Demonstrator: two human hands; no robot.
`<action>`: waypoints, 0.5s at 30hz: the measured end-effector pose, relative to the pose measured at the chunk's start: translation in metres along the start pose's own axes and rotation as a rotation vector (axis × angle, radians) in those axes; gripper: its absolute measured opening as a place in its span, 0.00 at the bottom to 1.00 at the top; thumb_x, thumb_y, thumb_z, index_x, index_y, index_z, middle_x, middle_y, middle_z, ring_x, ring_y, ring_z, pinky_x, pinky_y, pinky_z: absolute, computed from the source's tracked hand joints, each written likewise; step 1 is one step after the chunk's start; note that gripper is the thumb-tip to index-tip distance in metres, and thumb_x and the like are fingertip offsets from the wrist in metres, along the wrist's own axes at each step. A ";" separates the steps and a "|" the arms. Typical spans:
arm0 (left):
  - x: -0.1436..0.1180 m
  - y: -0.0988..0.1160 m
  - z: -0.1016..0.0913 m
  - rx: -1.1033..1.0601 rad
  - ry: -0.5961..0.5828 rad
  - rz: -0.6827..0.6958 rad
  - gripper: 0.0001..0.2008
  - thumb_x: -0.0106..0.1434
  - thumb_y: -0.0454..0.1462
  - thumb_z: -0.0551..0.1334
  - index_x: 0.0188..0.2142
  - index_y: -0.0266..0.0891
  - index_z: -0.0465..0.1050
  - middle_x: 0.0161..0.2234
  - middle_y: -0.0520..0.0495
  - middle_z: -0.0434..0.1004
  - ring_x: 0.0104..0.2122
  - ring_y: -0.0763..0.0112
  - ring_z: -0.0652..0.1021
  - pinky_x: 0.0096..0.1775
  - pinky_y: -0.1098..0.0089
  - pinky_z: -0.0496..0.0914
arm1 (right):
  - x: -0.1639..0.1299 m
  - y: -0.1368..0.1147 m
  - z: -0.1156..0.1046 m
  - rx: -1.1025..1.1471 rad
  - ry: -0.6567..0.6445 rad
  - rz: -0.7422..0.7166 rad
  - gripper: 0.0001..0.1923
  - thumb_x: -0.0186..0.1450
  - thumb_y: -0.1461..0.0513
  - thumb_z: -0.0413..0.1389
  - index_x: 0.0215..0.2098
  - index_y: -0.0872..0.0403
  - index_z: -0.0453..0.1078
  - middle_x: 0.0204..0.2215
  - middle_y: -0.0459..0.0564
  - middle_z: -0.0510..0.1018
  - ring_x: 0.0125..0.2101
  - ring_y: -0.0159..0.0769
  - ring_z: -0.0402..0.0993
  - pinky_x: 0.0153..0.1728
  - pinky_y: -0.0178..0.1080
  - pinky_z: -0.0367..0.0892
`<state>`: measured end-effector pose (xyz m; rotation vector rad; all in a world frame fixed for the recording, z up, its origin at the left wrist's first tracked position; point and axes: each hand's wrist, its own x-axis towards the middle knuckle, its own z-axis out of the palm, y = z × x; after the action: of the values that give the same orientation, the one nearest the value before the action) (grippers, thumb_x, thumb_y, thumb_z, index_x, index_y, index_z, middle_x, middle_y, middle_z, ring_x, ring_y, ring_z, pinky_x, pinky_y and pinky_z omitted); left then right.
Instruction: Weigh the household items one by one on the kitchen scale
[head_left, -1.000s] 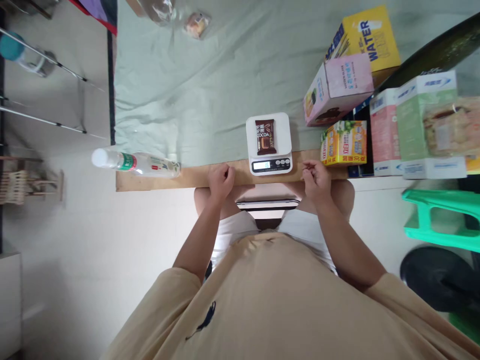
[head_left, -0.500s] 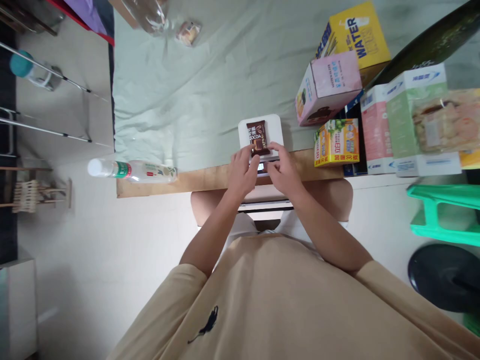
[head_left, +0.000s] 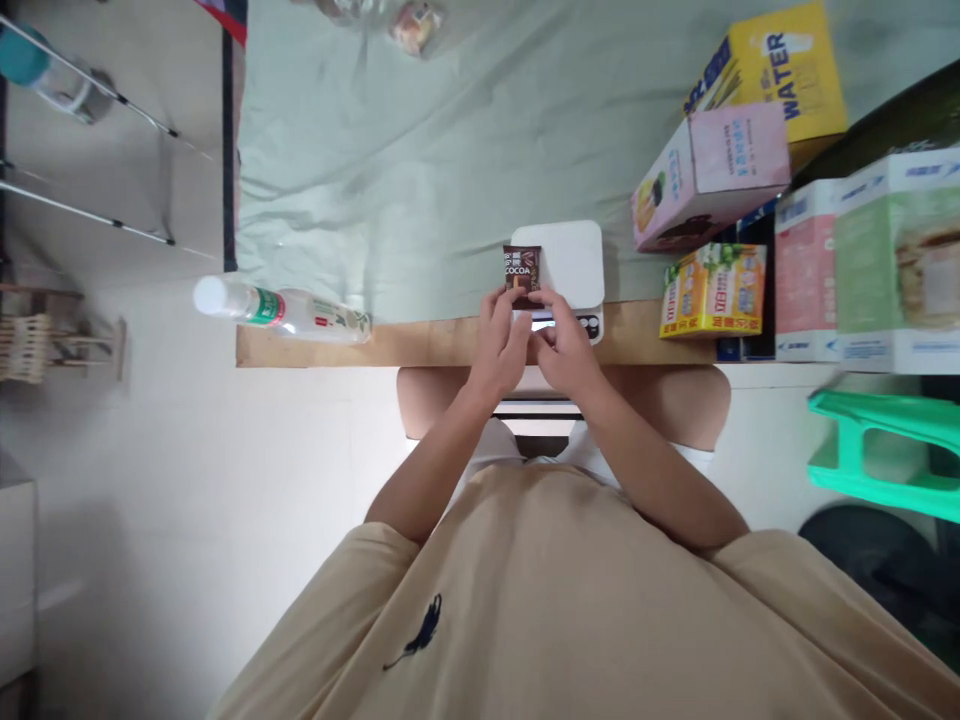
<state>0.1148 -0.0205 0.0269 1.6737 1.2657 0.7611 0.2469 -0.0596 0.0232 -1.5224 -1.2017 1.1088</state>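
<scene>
A small brown cocoa snack packet [head_left: 521, 270] is held up at the left edge of the white kitchen scale [head_left: 574, 262], off its platform. My left hand [head_left: 501, 340] and my right hand [head_left: 559, 345] both grip the packet's near end with their fingertips. The scale stands at the table's near edge on the pale green cloth [head_left: 420, 170], and my hands partly cover its display.
A plastic bottle [head_left: 281, 310] lies on its side at the near left table edge. Boxes stand at the right: a pink one [head_left: 712, 170], a yellow one [head_left: 780, 70], a small orange-yellow one [head_left: 712, 290], and white-green ones [head_left: 870, 260]. A green stool [head_left: 885, 450] stands on the floor.
Both hands moved from the table edge to the scale, took hold of the cocoa packet and lifted it off the platform toward the left.
</scene>
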 end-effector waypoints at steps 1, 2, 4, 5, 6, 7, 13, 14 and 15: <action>-0.005 -0.003 -0.007 0.001 0.014 0.000 0.27 0.74 0.56 0.49 0.59 0.44 0.71 0.65 0.38 0.67 0.68 0.58 0.69 0.69 0.55 0.65 | -0.001 -0.003 0.008 0.003 -0.014 -0.021 0.24 0.65 0.59 0.57 0.60 0.47 0.66 0.68 0.55 0.68 0.51 0.42 0.78 0.55 0.50 0.77; -0.010 -0.006 -0.016 0.005 0.034 -0.005 0.29 0.73 0.57 0.48 0.60 0.43 0.71 0.66 0.37 0.66 0.68 0.57 0.68 0.70 0.55 0.64 | -0.002 -0.006 0.017 0.008 -0.034 -0.038 0.24 0.65 0.59 0.57 0.60 0.47 0.67 0.69 0.55 0.67 0.56 0.44 0.76 0.58 0.51 0.76; -0.021 -0.014 -0.034 0.012 0.083 -0.033 0.30 0.73 0.58 0.49 0.61 0.42 0.70 0.68 0.36 0.63 0.69 0.55 0.67 0.70 0.54 0.64 | -0.002 -0.011 0.037 0.012 -0.089 -0.057 0.24 0.65 0.60 0.57 0.59 0.48 0.68 0.69 0.55 0.68 0.62 0.46 0.72 0.62 0.54 0.73; -0.027 -0.019 -0.043 0.014 0.109 -0.053 0.31 0.73 0.58 0.49 0.62 0.42 0.70 0.69 0.37 0.63 0.70 0.55 0.67 0.71 0.54 0.63 | -0.001 -0.013 0.048 0.014 -0.119 -0.058 0.23 0.64 0.60 0.57 0.59 0.48 0.68 0.68 0.55 0.69 0.63 0.47 0.71 0.63 0.54 0.72; -0.033 -0.025 -0.052 0.018 0.138 -0.074 0.30 0.73 0.57 0.49 0.62 0.42 0.70 0.69 0.38 0.62 0.70 0.56 0.67 0.71 0.55 0.63 | -0.001 -0.014 0.060 0.018 -0.148 -0.052 0.23 0.64 0.60 0.57 0.58 0.49 0.68 0.68 0.55 0.70 0.64 0.47 0.70 0.64 0.54 0.71; -0.038 -0.031 -0.060 0.027 0.168 -0.095 0.30 0.73 0.57 0.49 0.62 0.43 0.71 0.69 0.39 0.63 0.70 0.57 0.67 0.71 0.56 0.64 | 0.000 -0.015 0.071 0.028 -0.177 -0.038 0.23 0.64 0.60 0.57 0.58 0.49 0.69 0.68 0.55 0.70 0.65 0.47 0.70 0.63 0.54 0.72; -0.058 -0.075 -0.096 0.025 0.323 -0.159 0.29 0.72 0.58 0.50 0.56 0.43 0.75 0.65 0.39 0.69 0.68 0.56 0.69 0.70 0.55 0.65 | 0.006 -0.014 0.134 0.135 -0.319 0.087 0.22 0.64 0.59 0.55 0.56 0.50 0.70 0.70 0.55 0.66 0.73 0.46 0.59 0.61 0.50 0.75; -0.060 -0.080 -0.100 0.011 0.339 -0.160 0.29 0.72 0.58 0.50 0.55 0.42 0.75 0.64 0.38 0.71 0.67 0.56 0.70 0.69 0.54 0.66 | 0.007 -0.014 0.141 0.126 -0.324 0.101 0.21 0.63 0.59 0.55 0.55 0.50 0.71 0.70 0.55 0.66 0.74 0.46 0.56 0.64 0.50 0.72; -0.062 -0.086 -0.104 -0.003 0.348 -0.162 0.27 0.72 0.57 0.50 0.54 0.42 0.75 0.62 0.39 0.73 0.66 0.57 0.72 0.68 0.54 0.67 | 0.007 -0.015 0.147 0.110 -0.329 0.110 0.21 0.63 0.59 0.55 0.55 0.51 0.71 0.70 0.55 0.66 0.75 0.45 0.54 0.68 0.51 0.68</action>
<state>-0.0284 -0.0430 -0.0041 1.4538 1.6170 0.9824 0.1020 -0.0347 0.0043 -1.3705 -1.2605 1.5181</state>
